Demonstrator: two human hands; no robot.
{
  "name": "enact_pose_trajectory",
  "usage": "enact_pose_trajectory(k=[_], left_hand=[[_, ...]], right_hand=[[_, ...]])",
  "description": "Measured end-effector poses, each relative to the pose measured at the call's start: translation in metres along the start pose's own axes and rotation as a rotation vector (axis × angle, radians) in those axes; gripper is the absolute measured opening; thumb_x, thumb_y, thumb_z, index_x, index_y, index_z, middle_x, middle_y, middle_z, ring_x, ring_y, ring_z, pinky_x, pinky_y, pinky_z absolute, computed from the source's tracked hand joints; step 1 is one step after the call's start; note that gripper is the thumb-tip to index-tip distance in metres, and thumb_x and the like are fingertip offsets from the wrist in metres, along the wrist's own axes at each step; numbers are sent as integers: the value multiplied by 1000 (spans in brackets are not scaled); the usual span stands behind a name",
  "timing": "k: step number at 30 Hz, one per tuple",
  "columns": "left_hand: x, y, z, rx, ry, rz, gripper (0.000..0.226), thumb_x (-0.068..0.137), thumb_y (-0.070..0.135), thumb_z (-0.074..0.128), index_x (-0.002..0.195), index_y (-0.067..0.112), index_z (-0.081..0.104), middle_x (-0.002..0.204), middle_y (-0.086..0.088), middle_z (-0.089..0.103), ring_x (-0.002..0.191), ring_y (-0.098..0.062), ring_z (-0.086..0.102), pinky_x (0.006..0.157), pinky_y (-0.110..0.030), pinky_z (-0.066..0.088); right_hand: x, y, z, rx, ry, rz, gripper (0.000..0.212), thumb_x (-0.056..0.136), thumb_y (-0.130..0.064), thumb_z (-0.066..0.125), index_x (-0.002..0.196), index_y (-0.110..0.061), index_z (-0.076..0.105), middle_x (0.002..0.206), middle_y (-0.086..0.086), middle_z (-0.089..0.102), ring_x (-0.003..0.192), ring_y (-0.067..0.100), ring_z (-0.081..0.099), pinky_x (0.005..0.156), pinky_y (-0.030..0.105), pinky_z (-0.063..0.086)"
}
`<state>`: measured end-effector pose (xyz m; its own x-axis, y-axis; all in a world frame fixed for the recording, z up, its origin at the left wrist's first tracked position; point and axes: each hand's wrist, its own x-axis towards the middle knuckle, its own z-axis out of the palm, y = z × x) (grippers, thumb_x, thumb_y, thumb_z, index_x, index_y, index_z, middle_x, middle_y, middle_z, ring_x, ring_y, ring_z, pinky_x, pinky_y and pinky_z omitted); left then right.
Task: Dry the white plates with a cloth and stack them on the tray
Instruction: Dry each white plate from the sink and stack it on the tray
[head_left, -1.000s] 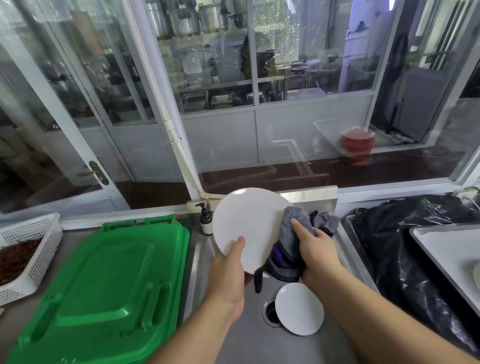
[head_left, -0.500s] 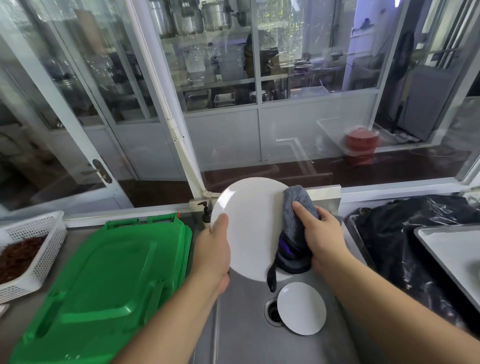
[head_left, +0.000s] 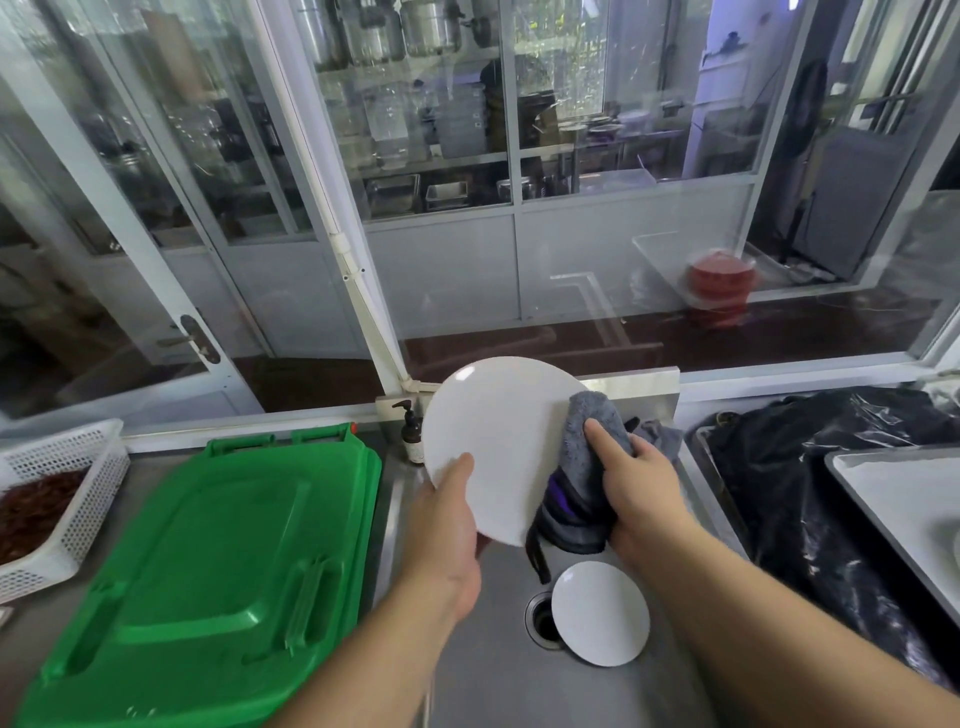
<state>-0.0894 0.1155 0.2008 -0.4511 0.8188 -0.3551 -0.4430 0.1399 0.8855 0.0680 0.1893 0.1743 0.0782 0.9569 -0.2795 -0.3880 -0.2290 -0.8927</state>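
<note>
With the left hand pinching the plate rim, the right hand, fingers curled round the cloth, should wipe firmly across.

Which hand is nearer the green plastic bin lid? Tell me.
Left. The left hand holds the white plate just right of the green plastic bin lid; the right hand is farther right.

The right edge of the held plate lay hidden under the grey cloth, and the left hand covered its near-left rim. The tray at the right was cut off by the picture's edge. The plate in the sink hid part of the drain. The bottle label was too small to read.
</note>
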Motion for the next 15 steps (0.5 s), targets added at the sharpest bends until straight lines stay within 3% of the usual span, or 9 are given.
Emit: enact_pose_trajectory(k=[3, 7, 11, 13, 15], left_hand=[[8, 27, -13, 175, -44, 6, 14, 103, 26, 63, 110, 19, 72, 96, 3, 83, 93, -23, 78, 76, -36, 58], [7, 49, -17, 336, -172, -9, 22, 106, 33, 58, 109, 17, 73, 99, -2, 83, 88, -22, 79, 91, -46, 62], [6, 43, -12, 339, -63, 123, 25, 107, 33, 56, 98, 17, 72, 87, 7, 82, 75, -13, 78, 70, -33, 63], [5, 32, -8, 253, -15, 146, 24, 107, 32, 55, 96, 17, 72, 85, 11, 81, 71, -7, 76, 56, -24, 60], [5, 18, -2, 168, 34, 143, 22, 107, 33, 54, 100, 22, 71, 87, 15, 81, 78, -8, 77, 58, -23, 60]], right_hand=[[8, -15, -11, -115, -105, -93, 19, 94, -33, 79, 101, -15, 78, 93, 7, 82, 83, 24, 81, 64, 31, 63], [12, -31, -14, -238, -210, -207, 18, 90, -36, 81, 97, -19, 80, 95, 6, 82, 86, 23, 79, 71, 31, 63], [10, -27, -4, -221, -112, -224, 19, 90, -37, 81, 96, -20, 79, 88, -4, 82, 80, 13, 78, 60, 19, 58], [8, -21, -1, -204, -27, -193, 23, 89, -42, 81, 98, -21, 78, 88, -6, 81, 83, 13, 78, 66, 26, 61], [3, -9, 4, -120, 45, -128, 27, 89, -45, 80, 102, -21, 76, 92, -3, 82, 88, 18, 79, 78, 36, 64]])
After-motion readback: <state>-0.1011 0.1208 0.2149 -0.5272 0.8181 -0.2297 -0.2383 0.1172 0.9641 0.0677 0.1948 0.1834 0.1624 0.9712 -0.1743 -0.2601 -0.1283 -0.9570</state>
